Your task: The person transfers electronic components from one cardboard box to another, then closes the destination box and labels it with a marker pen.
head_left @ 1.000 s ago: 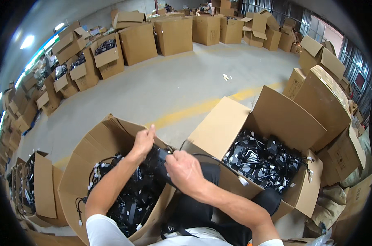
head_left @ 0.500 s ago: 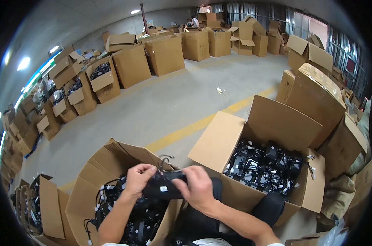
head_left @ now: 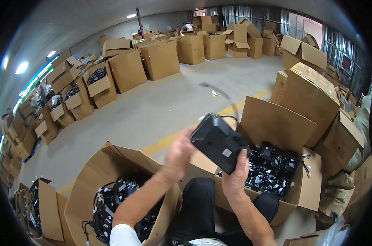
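A flat black plastic device [head_left: 218, 142] with a small white label and a trailing black cable [head_left: 230, 100] is raised in front of me. My right hand [head_left: 236, 174] grips its lower right end, thumb along the edge. By the upper left end of the device is my left hand [head_left: 178, 153], smeared by motion, so its fingers and any touch cannot be made out. To the right, an open cardboard box [head_left: 276, 117] holds many similar black devices with cables [head_left: 272, 168]. Another open carton [head_left: 85, 176] at the left front holds more black devices and cables [head_left: 112, 201].
My knees [head_left: 198, 201] are between the two boxes. Tall cartons [head_left: 159, 59] line the far side and the left. Stacked boxes [head_left: 313, 88] and a tan sack [head_left: 337, 190] stand at the right. Grey floor [head_left: 153, 106] with a yellow stripe [head_left: 165, 141] stretches ahead.
The device has moved up and to the right, from over the left carton to in front of the right one. Its cable now swings out above it, and my left hand is blurred.
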### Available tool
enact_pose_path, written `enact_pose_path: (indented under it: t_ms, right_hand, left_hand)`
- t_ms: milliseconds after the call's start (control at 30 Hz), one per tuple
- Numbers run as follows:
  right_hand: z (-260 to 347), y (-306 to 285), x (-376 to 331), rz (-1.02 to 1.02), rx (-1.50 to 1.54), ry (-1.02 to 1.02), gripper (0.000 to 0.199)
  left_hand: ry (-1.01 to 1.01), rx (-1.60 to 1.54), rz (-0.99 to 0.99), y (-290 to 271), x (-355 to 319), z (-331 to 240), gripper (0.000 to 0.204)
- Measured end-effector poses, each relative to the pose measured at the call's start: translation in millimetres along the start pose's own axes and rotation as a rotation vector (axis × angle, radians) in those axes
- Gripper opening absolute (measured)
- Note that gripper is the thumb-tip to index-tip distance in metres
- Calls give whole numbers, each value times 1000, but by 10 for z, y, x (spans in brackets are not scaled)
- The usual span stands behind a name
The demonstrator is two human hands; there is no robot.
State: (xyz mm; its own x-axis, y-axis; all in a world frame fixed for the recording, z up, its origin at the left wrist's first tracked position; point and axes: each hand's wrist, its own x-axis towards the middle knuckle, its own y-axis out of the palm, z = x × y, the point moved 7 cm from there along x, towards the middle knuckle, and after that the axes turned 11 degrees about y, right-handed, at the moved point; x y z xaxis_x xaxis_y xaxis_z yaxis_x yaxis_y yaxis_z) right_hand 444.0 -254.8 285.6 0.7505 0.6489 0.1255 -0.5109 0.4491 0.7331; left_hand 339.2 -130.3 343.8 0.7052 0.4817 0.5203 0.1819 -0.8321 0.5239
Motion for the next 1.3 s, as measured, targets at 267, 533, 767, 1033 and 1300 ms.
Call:
enact_pose_path:
  t_ms: [267,533,767,1033,1300]
  right_hand:
    - [140,-852,-428,24,-695,466,29]
    - [743,-1605,13,192,-826,87,102]
    - [442,-1535,-98,573,-130,855,72]
    - [564,-2921,640,-40,-483,828,40]
    - [943,-3365,1444,-266,-2031,-127,33]
  left_hand:
    - [-189,556,-4,131,-5,885,49]
    - [-532,434,439,671,-34,1446,61]
    - [-623,344,3,77,284,1784,42]
    - [-757,297,109,-408,562,3490,47]
    - [-813,324,-219,-1178,852,4952,56]
